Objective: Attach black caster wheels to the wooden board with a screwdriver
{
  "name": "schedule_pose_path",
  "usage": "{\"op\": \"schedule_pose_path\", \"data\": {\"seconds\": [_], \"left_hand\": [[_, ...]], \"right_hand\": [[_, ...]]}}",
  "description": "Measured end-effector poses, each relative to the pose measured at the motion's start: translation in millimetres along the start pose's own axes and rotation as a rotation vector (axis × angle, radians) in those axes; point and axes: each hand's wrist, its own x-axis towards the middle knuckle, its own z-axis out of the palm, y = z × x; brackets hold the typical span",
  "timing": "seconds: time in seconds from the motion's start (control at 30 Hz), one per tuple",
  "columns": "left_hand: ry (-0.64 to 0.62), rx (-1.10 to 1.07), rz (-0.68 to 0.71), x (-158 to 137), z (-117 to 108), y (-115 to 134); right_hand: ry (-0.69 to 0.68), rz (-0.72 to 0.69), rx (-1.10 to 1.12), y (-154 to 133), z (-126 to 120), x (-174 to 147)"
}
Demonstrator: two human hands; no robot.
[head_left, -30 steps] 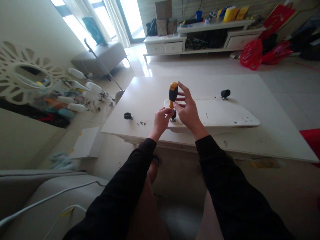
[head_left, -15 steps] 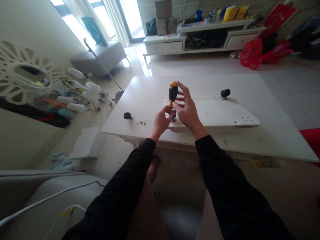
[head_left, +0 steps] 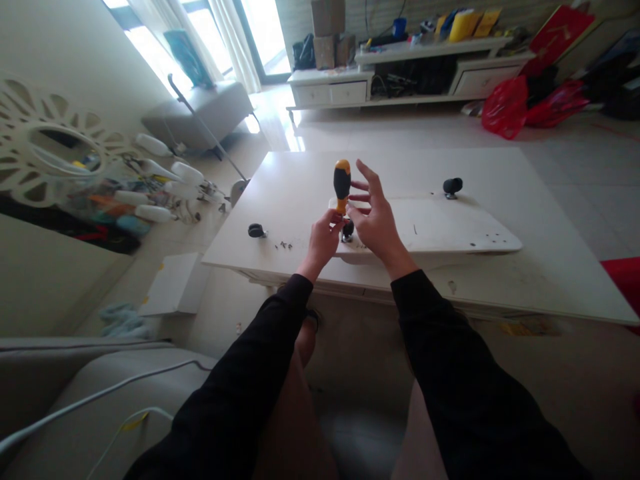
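A loose caster (head_left: 255, 231) lies on the white table (head_left: 295, 180); at its four o'clock sit small screws (head_left: 283, 246). The left hand (head_left: 324, 237) pinches the upright yellow-and-black screwdriver (head_left: 342, 183) below its handle. That handle stands at twelve o'clock from a caster on the white board (head_left: 425, 223). The right hand (head_left: 375, 217) has loosely spread fingers beside the handle; contact is unclear. At its two o'clock stands another caster (head_left: 453, 187).
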Motion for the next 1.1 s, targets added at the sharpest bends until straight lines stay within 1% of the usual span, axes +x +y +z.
{"op": "schedule_pose_path", "data": {"seconds": [0.2, 0.4, 0.53, 0.7, 0.9, 1.1], "left_hand": [[-0.020, 0.001, 0.027, -0.8, -0.3, 4.1], [0.028, 0.024, 0.002, 0.7, 0.5, 5.0], [0.049, -0.002, -0.022, 1.5, -0.1, 5.0], [0.012, -0.056, -0.037, 2.6, 0.7, 3.4], [-0.007, -0.037, 0.023, 1.3, 0.9, 2.6], [0.037, 0.009, -0.035, 1.9, -1.1, 7.9]], "right_hand": [[0.004, 0.022, 0.027, -0.8, 0.3, -0.5], [-0.008, 0.003, -0.009, 2.2, 0.9, 0.4], [0.009, 0.009, -0.002, 4.3, 1.2, 0.9], [0.009, 0.022, -0.012, 3.1, 0.5, -0.2], [0.006, 0.011, -0.018, -0.2, -0.3, -1.1], [-0.003, 0.007, -0.046, -0.5, -0.4, -1.7]]}}
